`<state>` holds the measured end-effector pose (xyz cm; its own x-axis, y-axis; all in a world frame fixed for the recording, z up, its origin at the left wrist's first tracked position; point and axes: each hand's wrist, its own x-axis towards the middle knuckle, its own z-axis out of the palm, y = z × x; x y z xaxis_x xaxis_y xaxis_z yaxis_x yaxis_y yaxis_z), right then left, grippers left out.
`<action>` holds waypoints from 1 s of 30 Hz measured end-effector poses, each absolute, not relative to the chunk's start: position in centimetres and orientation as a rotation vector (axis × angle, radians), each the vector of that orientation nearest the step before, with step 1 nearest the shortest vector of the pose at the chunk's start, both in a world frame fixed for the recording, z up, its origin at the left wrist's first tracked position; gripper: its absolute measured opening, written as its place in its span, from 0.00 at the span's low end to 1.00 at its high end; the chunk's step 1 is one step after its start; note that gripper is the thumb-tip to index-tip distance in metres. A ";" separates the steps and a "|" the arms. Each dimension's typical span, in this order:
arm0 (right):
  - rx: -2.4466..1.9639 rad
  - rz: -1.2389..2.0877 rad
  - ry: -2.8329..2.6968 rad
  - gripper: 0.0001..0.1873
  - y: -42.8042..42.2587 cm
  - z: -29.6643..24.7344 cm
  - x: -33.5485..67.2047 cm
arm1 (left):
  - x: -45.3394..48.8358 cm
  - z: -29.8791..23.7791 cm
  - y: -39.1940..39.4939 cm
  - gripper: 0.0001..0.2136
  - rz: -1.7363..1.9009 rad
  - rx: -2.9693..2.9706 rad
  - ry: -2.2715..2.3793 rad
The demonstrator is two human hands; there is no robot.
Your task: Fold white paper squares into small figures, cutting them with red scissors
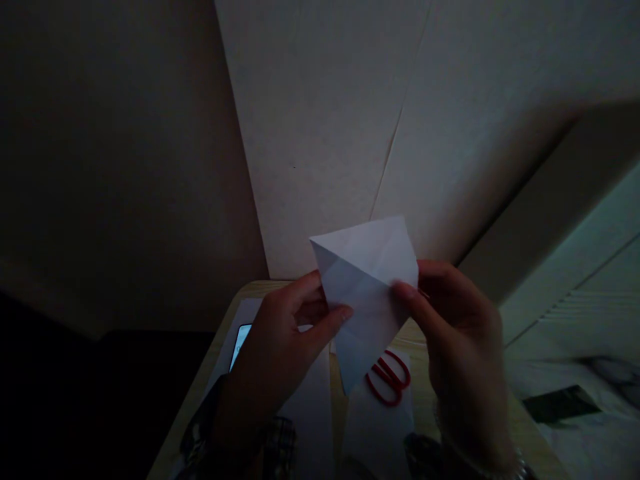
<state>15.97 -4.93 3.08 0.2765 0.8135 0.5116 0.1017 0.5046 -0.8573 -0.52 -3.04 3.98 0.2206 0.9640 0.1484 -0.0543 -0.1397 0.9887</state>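
A folded sheet of white paper (pixel 367 287) is held up above the table, with a slanting crease and a point hanging down. My left hand (pixel 287 333) pinches its lower left side, thumb in front and fingers behind. At the right edge, my right hand (pixel 457 323) grips the paper between thumb and fingers, the thumb near the crease. Below the paper, the red handles of scissors (pixel 393 380) show; the blades are hidden. Partly behind my left hand is a phone (pixel 241 341) with its screen lit.
The small wooden table (pixel 425 393) stands against a pale wall (pixel 325 133). White paper sheets (pixel 310 427) lie on it, under the phone and scissors. To the right is a pale surface with a dark green flat item (pixel 563 405). The room is dim.
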 end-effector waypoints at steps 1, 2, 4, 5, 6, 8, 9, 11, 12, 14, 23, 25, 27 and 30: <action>-0.958 0.544 -1.207 0.05 -4.9 3.0 16.0 | -0.4 4.0 -3.0 0.06 1.164 1.361 0.912; -0.970 0.495 -1.198 0.06 -5.0 3.0 15.9 | -0.4 4.0 -3.0 0.07 1.165 1.335 0.890; -0.992 0.396 -1.194 0.08 -5.0 2.9 15.9 | -0.3 4.0 -3.0 0.08 1.169 1.282 0.859; -0.996 0.356 -1.197 0.08 -5.0 2.9 15.8 | -0.3 4.0 -3.0 0.09 1.173 1.259 0.849; -0.998 0.328 -1.203 0.08 -5.0 2.9 15.8 | -0.3 4.0 -3.0 0.09 1.180 1.244 0.839; -1.001 0.313 -1.223 0.07 -5.0 2.9 15.7 | -0.2 4.0 -3.0 0.10 1.183 1.238 0.827; -1.011 0.320 -1.228 0.07 -5.0 2.9 15.7 | -0.3 4.0 -3.0 0.10 1.178 1.242 0.824; -1.037 0.340 -1.226 0.06 -5.0 3.0 15.6 | -0.3 4.1 -3.0 0.10 1.156 1.254 0.819; -1.045 0.352 -1.220 0.06 -5.0 3.1 15.6 | -0.3 4.1 -3.1 0.11 1.141 1.262 0.821; -1.043 0.369 -1.201 0.08 -5.0 3.1 15.6 | -0.3 4.2 -3.1 0.10 1.117 1.288 0.836; -1.039 0.429 -1.196 0.08 -5.1 3.3 15.7 | -0.4 4.4 -3.2 0.12 1.039 1.351 0.906; -1.035 0.454 -1.191 0.08 -5.1 3.5 15.7 | -0.4 4.4 -3.2 0.12 1.035 1.397 0.926; -1.039 0.490 -1.171 0.08 -5.0 3.5 15.6 | -0.4 4.4 -3.3 0.12 1.037 1.444 0.940; -1.066 0.548 -1.128 0.11 -5.0 3.5 15.6 | -0.4 4.4 -3.4 0.11 1.038 1.494 0.934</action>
